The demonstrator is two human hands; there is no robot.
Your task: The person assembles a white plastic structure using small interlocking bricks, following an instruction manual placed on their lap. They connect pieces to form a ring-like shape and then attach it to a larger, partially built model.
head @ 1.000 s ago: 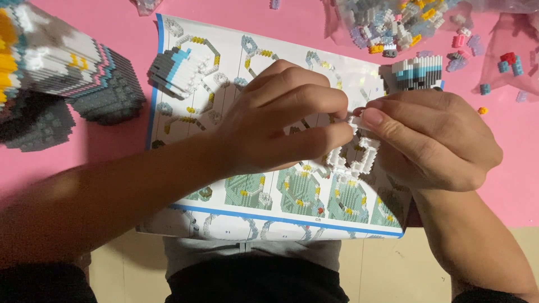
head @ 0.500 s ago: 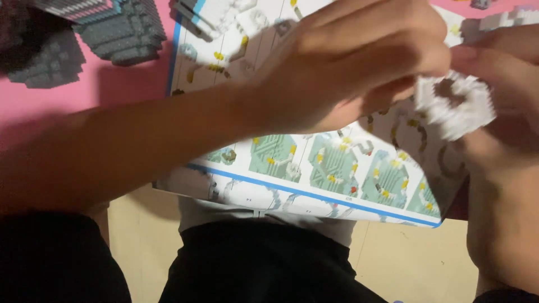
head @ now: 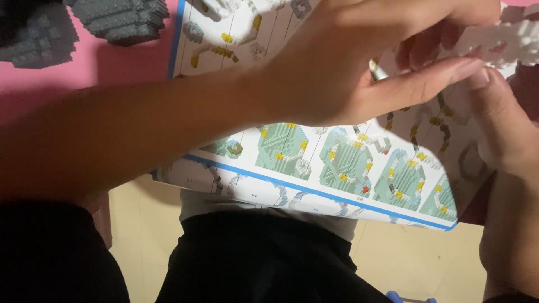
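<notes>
My left hand (head: pixel 359 62) reaches across from the left, its fingers curled over and its thumb stretched out flat toward the right. Between that thumb and the fingertips above it I pinch the white brick piece (head: pixel 505 42), a knobbly assembly of tiny white blocks that sits just past my fingertips, at the upper right. My right hand (head: pixel 499 129) comes up from below on the right; its thumb tip meets the tip of my left thumb right under the white brick piece. The rest of its fingers are hidden behind the piece and my left hand, so I cannot tell how tightly they close.

Under both hands lies the instruction sheet (head: pixel 337 163), white with a blue border and rows of pale green building diagrams; its near edge hangs over the edge of the pink desk (head: pixel 112 67) toward my lap. Beyond my left forearm, up at the far left, stand grey block builds (head: pixel 120 17) on the desk.
</notes>
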